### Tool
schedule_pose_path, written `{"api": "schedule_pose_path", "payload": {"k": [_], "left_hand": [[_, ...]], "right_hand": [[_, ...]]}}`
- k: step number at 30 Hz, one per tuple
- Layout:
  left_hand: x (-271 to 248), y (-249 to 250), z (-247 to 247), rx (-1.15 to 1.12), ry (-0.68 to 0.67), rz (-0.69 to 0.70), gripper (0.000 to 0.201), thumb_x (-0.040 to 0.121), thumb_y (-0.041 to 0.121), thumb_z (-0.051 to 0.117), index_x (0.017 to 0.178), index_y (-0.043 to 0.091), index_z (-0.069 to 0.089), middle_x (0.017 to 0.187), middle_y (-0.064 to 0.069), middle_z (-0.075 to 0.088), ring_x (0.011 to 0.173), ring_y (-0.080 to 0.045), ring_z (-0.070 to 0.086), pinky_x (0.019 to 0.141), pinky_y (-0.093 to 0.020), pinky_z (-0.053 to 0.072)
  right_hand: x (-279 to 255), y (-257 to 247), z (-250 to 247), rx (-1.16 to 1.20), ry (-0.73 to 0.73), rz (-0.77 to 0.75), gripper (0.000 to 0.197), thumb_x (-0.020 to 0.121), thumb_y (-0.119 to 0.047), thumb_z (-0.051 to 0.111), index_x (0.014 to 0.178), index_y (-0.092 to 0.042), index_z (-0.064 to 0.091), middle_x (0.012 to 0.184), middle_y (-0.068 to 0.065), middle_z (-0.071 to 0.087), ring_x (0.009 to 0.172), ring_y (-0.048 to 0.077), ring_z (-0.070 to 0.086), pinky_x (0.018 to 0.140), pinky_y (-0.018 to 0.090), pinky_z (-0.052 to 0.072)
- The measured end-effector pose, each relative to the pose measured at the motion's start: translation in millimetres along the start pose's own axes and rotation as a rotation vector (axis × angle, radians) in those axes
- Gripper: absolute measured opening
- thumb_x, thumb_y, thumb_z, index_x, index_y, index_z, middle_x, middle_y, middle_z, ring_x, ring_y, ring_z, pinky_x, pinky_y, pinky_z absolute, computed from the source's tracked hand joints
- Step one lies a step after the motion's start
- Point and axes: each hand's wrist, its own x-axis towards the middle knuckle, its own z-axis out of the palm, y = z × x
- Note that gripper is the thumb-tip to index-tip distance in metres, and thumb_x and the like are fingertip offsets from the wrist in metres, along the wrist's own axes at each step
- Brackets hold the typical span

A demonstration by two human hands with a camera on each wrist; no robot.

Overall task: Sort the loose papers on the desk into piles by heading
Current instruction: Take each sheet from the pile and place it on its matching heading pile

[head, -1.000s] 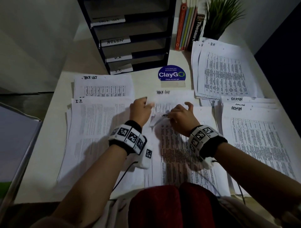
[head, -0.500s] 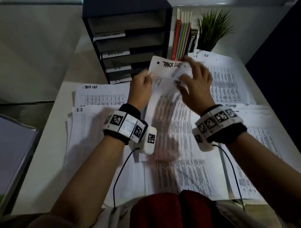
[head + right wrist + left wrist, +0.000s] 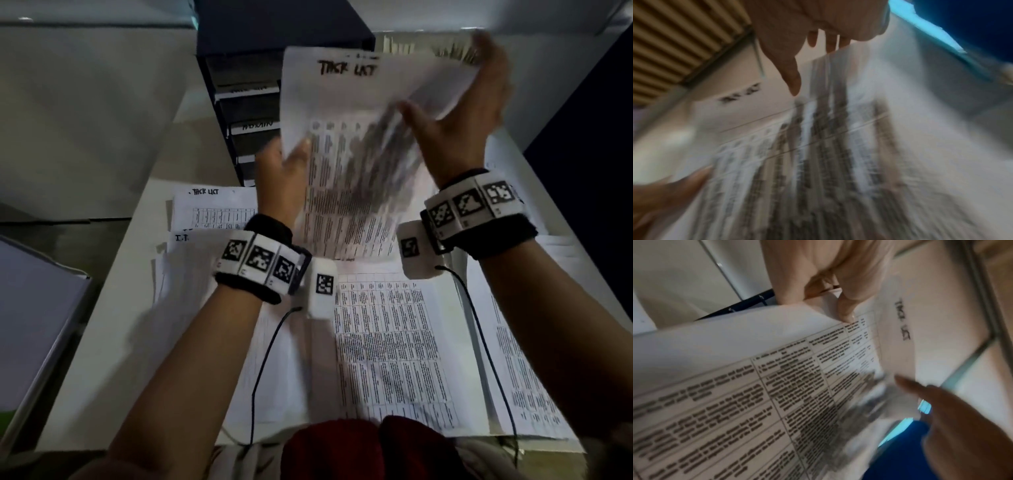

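Note:
I hold a few printed sheets headed "TASK LIST" [image 3: 346, 113] up above the desk [image 3: 113, 342]. My left hand [image 3: 289, 168] pinches their left edge, thumb on the front, as the left wrist view shows on the sheets [image 3: 777, 369]. My right hand [image 3: 448, 106] is at the upper right and grips a front sheet that is bent away from the others, thumb in front, fingers behind. Motion blurs that sheet [image 3: 838, 146]. Sorted piles lie on the desk: a task list pile [image 3: 212, 209], an I.T. pile [image 3: 191, 274], a middle pile [image 3: 387, 342] and a right pile [image 3: 513, 370].
A black tray organiser [image 3: 239, 102] with labelled slots, one reading ADMIN [image 3: 257, 125], stands at the back behind the raised sheets. A grey flat object [image 3: 30, 308] lies off the desk's left edge. Cables run from both wristbands down to the desk's near edge.
The sheets went from lying on the middle pile to being held high in front of the organiser. My right hand rose to the upper right, pulling a front sheet away.

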Motion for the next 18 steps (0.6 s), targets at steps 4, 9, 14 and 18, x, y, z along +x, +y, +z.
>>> {"api": "schedule_pose_path", "payload": {"k": [4,9,14,18], "left_hand": [[25.2,-6.8,-21.3,-0.122,0.175,-0.04,0.021,0.091,0.011,0.054,0.075,0.024,0.053,0.075,0.01,0.058,0.07,-0.002,0.052,0.072,-0.02,0.044],[42.8,-32.4,-53.1,-0.029,0.144,-0.127,0.017,0.091,0.01,0.055,0.078,0.02,0.054,0.078,0.005,0.056,0.072,-0.007,0.053,0.07,-0.022,0.044],[40.7,-77.5,-92.7,0.529,-0.435,-0.321,0.067,0.075,0.02,0.074,0.132,0.009,0.039,0.122,-0.005,0.051,0.111,-0.017,0.049,0.095,-0.031,0.041],[37.5,-105.2,-114.7,1.287,-0.839,-0.402,0.123,0.057,0.052,0.079,0.148,0.012,0.006,0.155,-0.009,0.014,0.142,-0.027,0.016,0.114,-0.049,0.013]], "right_hand": [[-8.7,31.8,12.0,0.43,-0.28,0.392,0.122,0.043,-0.057,0.084,0.135,-0.002,0.026,0.133,0.018,0.045,0.123,0.029,0.047,0.103,0.038,0.042],[-16.0,32.2,31.5,0.186,-0.464,0.314,0.03,0.071,-0.006,0.066,0.1,0.001,0.067,0.087,0.01,0.063,0.065,-0.001,0.057,0.064,0.021,0.047],[-9.8,22.9,47.9,0.152,-0.299,0.181,0.018,0.074,-0.006,0.048,0.077,0.004,0.063,0.067,0.007,0.052,0.064,0.013,0.046,0.053,0.023,0.03],[-5.3,11.0,64.5,0.274,-0.272,0.212,0.025,0.072,0.005,0.04,0.084,0.007,0.062,0.072,0.004,0.053,0.058,0.0,0.044,0.051,0.011,0.031]]}}
